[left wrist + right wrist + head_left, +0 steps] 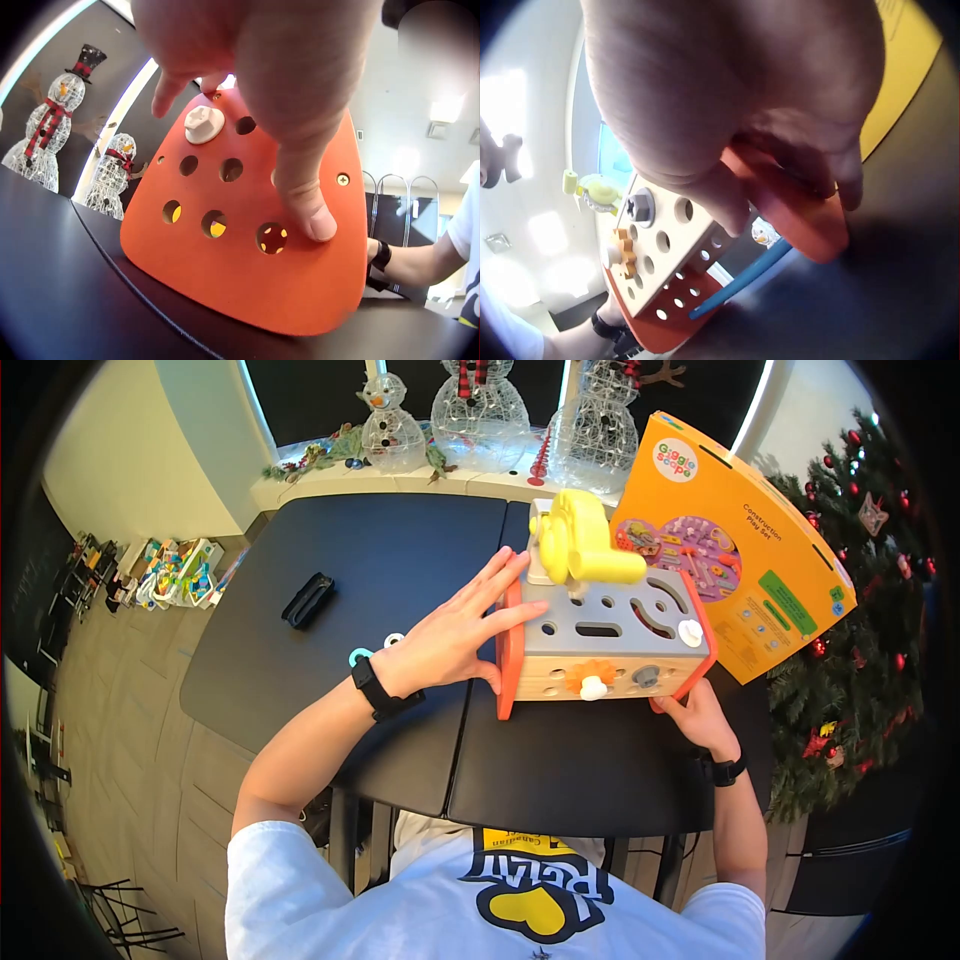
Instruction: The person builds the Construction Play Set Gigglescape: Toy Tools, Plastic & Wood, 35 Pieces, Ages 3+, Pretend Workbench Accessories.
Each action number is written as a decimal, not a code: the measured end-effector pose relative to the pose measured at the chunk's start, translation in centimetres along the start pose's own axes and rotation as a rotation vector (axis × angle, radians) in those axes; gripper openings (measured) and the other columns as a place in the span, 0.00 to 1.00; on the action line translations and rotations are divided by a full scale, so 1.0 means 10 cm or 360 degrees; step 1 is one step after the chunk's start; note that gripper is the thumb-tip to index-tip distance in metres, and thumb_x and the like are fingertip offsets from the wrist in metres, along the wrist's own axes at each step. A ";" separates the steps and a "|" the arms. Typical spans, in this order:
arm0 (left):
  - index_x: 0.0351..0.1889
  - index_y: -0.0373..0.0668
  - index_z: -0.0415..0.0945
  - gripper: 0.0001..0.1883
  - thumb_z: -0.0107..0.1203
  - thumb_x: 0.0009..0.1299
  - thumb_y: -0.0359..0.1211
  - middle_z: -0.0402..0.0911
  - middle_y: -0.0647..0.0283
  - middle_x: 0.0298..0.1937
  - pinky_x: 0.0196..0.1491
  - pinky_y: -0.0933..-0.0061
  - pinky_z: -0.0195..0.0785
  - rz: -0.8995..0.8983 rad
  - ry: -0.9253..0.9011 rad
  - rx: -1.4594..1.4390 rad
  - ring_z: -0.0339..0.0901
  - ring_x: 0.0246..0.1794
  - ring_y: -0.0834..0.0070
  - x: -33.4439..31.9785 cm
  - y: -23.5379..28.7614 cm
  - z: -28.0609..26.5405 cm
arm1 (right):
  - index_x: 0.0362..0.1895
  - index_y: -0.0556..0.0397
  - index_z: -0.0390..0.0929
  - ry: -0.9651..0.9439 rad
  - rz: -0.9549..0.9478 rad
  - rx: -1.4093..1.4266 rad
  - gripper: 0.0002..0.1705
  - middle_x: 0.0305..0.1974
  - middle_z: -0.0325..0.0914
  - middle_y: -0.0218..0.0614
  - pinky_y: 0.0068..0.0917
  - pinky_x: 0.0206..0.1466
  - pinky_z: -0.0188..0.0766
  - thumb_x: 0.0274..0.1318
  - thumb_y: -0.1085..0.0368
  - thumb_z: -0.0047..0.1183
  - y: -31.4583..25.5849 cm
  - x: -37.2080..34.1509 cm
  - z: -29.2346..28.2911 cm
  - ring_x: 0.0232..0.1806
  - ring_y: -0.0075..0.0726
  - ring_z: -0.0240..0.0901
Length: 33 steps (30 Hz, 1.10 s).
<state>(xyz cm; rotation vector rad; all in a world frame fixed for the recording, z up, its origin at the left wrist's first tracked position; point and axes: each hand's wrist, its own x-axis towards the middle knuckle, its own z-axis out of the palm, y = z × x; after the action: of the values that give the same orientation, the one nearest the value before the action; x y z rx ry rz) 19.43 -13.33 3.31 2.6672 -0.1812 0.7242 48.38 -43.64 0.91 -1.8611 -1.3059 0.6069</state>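
The left hand (450,635) lies with its fingers spread and nearly straight over the top edge of the toy box's left end panel (300,289), thumb pressed to that panel's outer face; the right hand (703,718) grips the right end panel (784,199) low down, thumb on one side and fingers on the other; between the two hands the toy box (612,645) stands upright on the near right part of the black bench (400,550).

Its end panels are orange-red, the left one drilled with round holes and bearing a white bolt head (204,124); its grey top has round holes, a straight slot and curved slots, with another white bolt head (691,633) at the right; the pale wooden front carries an orange gear (577,673) with a white knob (594,688), and a grey bolt (640,207) to the right of it; a yellow toy piece (577,532) with a stubby handle sits on the far left of the top.

Beyond, a yellow-orange carton (730,540) printed "Construction Play Set" stands tilted at right; a black case (309,601) lies well apart at left.
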 end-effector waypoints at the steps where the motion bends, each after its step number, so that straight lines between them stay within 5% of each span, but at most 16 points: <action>1: 0.78 0.59 0.61 0.62 0.85 0.41 0.37 0.45 0.47 0.86 0.82 0.49 0.51 0.0012 0.0016 -0.0100 0.40 0.86 0.43 0.01 -0.02 -0.01 | 0.56 0.62 0.78 0.0018 -0.0106 -0.0076 0.19 0.42 0.86 0.39 0.31 0.51 0.77 0.62 0.70 0.62 -0.01 -0.02 -0.01 0.45 0.31 0.82; 5: 0.83 0.53 0.54 0.67 0.85 0.44 0.39 0.46 0.51 0.87 0.82 0.51 0.50 -0.0115 0.0138 -0.0378 0.48 0.86 0.53 0.01 -0.03 -0.09 | 0.62 0.60 0.74 0.0074 -0.0230 -0.0004 0.25 0.48 0.85 0.41 0.32 0.55 0.77 0.62 0.66 0.61 -0.07 -0.06 -0.09 0.50 0.33 0.82; 8: 0.84 0.47 0.48 0.71 0.86 0.44 0.39 0.49 0.53 0.86 0.82 0.53 0.51 -0.0509 0.0097 -0.1037 0.53 0.84 0.57 0.05 -0.02 -0.16 | 0.68 0.61 0.69 0.0207 -0.0328 0.0698 0.32 0.53 0.81 0.41 0.32 0.56 0.77 0.62 0.65 0.61 -0.27 -0.08 0.01 0.50 0.34 0.81; 12: 0.85 0.43 0.44 0.64 0.80 0.57 0.32 0.57 0.53 0.83 0.81 0.57 0.53 -0.0662 0.0184 -0.1491 0.58 0.82 0.63 -0.03 -0.25 -0.06 | 0.68 0.61 0.67 -0.0009 -0.0293 0.0771 0.34 0.53 0.79 0.40 0.30 0.56 0.77 0.61 0.63 0.63 -0.32 -0.07 0.00 0.49 0.31 0.79; 13: 0.86 0.43 0.43 0.58 0.75 0.64 0.30 0.60 0.54 0.81 0.80 0.60 0.56 -0.0700 0.0167 -0.1414 0.61 0.80 0.65 -0.05 -0.29 -0.06 | 0.65 0.60 0.70 -0.0019 -0.0331 0.0658 0.30 0.51 0.81 0.38 0.28 0.53 0.76 0.62 0.62 0.63 -0.31 -0.05 0.02 0.48 0.28 0.79; 19: 0.85 0.43 0.46 0.53 0.72 0.68 0.31 0.66 0.55 0.78 0.76 0.63 0.61 -0.0911 0.0113 -0.1521 0.66 0.76 0.68 -0.13 -0.43 -0.07 | 0.60 0.61 0.74 0.0108 -0.0407 0.0356 0.24 0.48 0.82 0.39 0.32 0.55 0.74 0.66 0.60 0.61 -0.26 0.06 0.18 0.49 0.31 0.77; 22: 0.86 0.44 0.40 0.59 0.74 0.67 0.44 0.57 0.47 0.83 0.75 0.59 0.64 -0.0940 0.0024 -0.1448 0.65 0.78 0.58 -0.16 -0.52 -0.06 | 0.61 0.61 0.74 0.0085 -0.0313 0.0314 0.25 0.49 0.82 0.40 0.33 0.57 0.74 0.67 0.59 0.61 -0.27 0.11 0.18 0.51 0.33 0.77; 25: 0.86 0.42 0.40 0.57 0.70 0.71 0.47 0.57 0.47 0.83 0.75 0.59 0.63 -0.0927 -0.0029 -0.1302 0.66 0.78 0.59 -0.21 -0.57 -0.07 | 0.62 0.62 0.73 0.0009 -0.0222 0.0227 0.26 0.51 0.82 0.41 0.34 0.59 0.73 0.68 0.58 0.60 -0.27 0.18 0.16 0.52 0.35 0.77; 28: 0.85 0.42 0.45 0.51 0.69 0.72 0.40 0.66 0.55 0.78 0.77 0.61 0.60 -0.0970 0.0025 -0.1319 0.66 0.76 0.67 -0.24 -0.55 -0.11 | 0.66 0.62 0.70 -0.0046 -0.0190 0.0125 0.32 0.56 0.81 0.44 0.35 0.63 0.72 0.66 0.57 0.62 -0.28 0.20 0.15 0.57 0.38 0.77; 31: 0.82 0.39 0.56 0.44 0.67 0.73 0.43 0.71 0.53 0.76 0.74 0.61 0.64 -0.0772 0.0076 -0.1027 0.71 0.73 0.64 -0.34 -0.62 -0.22 | 0.73 0.61 0.65 0.0099 -0.0325 0.0038 0.40 0.63 0.77 0.48 0.37 0.68 0.70 0.63 0.55 0.65 -0.31 0.18 0.12 0.64 0.43 0.76; 33: 0.74 0.38 0.67 0.37 0.67 0.73 0.47 0.76 0.51 0.70 0.67 0.61 0.71 -0.0899 -0.0035 -0.0497 0.78 0.66 0.60 -0.43 -0.61 -0.42 | 0.79 0.59 0.58 0.0201 -0.0460 0.0099 0.49 0.71 0.71 0.50 0.40 0.73 0.66 0.59 0.56 0.66 -0.34 0.16 0.08 0.70 0.47 0.73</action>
<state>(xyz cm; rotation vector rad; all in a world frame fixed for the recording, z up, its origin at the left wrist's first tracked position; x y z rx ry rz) 15.10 -5.95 2.57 2.2601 0.4070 0.4379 46.48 -41.30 3.22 -1.5946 -1.4206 0.3675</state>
